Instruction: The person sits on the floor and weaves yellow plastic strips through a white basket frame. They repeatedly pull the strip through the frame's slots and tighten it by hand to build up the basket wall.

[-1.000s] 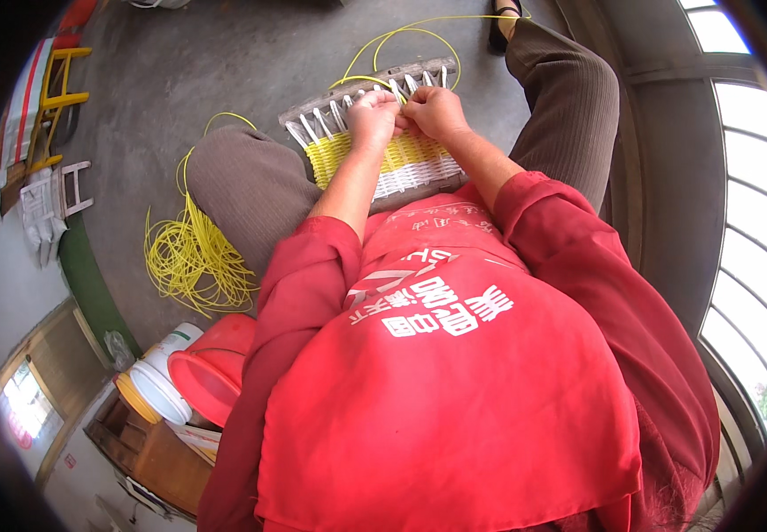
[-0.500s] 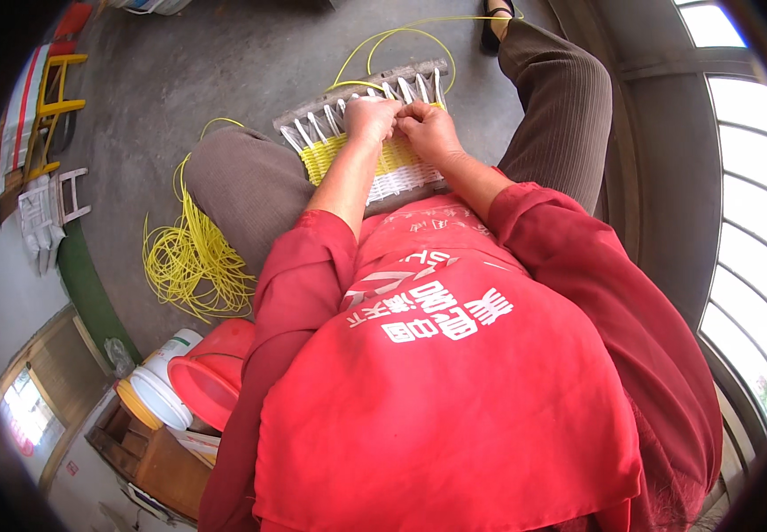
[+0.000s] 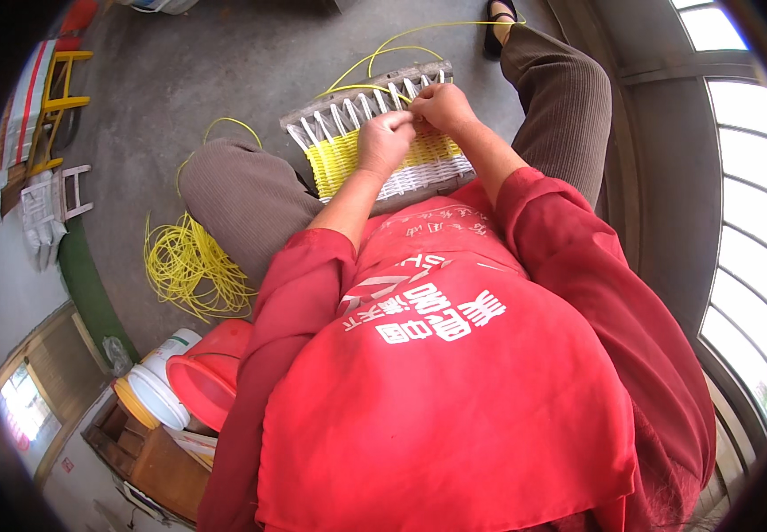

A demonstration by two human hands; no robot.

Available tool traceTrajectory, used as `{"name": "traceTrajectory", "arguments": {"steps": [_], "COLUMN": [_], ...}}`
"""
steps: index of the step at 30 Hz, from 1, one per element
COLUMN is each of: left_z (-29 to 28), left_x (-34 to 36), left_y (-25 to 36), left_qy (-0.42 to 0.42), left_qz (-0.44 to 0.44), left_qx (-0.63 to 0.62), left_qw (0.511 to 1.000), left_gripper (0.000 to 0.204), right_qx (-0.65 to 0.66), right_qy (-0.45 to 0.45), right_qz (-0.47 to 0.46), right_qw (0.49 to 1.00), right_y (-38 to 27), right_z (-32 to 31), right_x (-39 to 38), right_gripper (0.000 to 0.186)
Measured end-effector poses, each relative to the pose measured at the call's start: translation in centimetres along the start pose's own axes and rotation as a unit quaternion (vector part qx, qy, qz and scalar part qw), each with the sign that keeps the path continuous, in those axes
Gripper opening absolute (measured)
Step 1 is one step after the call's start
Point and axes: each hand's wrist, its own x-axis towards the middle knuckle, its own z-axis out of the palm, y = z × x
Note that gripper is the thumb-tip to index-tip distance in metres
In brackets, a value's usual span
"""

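Note:
A woven panel (image 3: 339,167) of yellow and white cord lies between my legs, with white loops strung to a rough wooden bar (image 3: 299,115) along its far edge. My left hand (image 3: 388,135), fingers closed, is at the upper middle of the weaving; what it grips is hidden. My right hand (image 3: 436,106) pinches just above and right of it, among the loops, where a yellow cord (image 3: 357,87) runs into the fingers. The cord also loops over the floor beyond the bar.
A tangled heap of yellow cord (image 3: 193,266) lies left of my knee (image 3: 233,191). Stools (image 3: 64,106) stand along the left wall. Stacked plastic tubs (image 3: 210,372) sit at lower left by a wooden cabinet (image 3: 153,470). Tall windows (image 3: 747,222) are on the right.
My left hand has come down toward me on the weaving, while my right hand has moved up toward the loops. The right wrist now sits higher than the left.

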Motion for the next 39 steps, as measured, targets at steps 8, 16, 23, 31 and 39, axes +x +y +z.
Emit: {"name": "traceTrajectory", "arguments": {"steps": [8,16,23,31,39], "left_z": [-1.2,-0.3,-1.4,-2.3,-1.7], "left_x": [3.0,1.1,-1.9,0.8,-0.4], "left_y": [2.8,5.0,7.6,5.1,7.6], "left_qy": [-0.027,0.032,-0.191,-0.128,-0.07], "left_qz": [-0.314,-0.136,0.277,-0.377,-0.26], "left_qx": [-0.217,-0.04,0.176,-0.297,-0.147], "left_qw": [0.924,0.989,0.925,0.868,0.952], "left_gripper": [0.027,0.014,0.019,0.056,0.019], "right_qx": [-0.043,0.172,0.106,0.041,0.143], "right_qy": [0.063,-0.046,-0.07,0.016,-0.129], "right_qz": [-0.314,-0.023,0.016,-0.283,-0.025], "right_qw": [0.946,0.984,0.992,0.958,0.981], "right_y": [1.5,1.4,1.9,-0.6,1.0], "right_z": [1.1,-1.2,-1.1,-2.5,-2.4], "right_x": [-4.3,-2.9,-0.1,-9.2,-10.5], "right_gripper": [0.013,0.029,0.027,0.012,0.03]}}
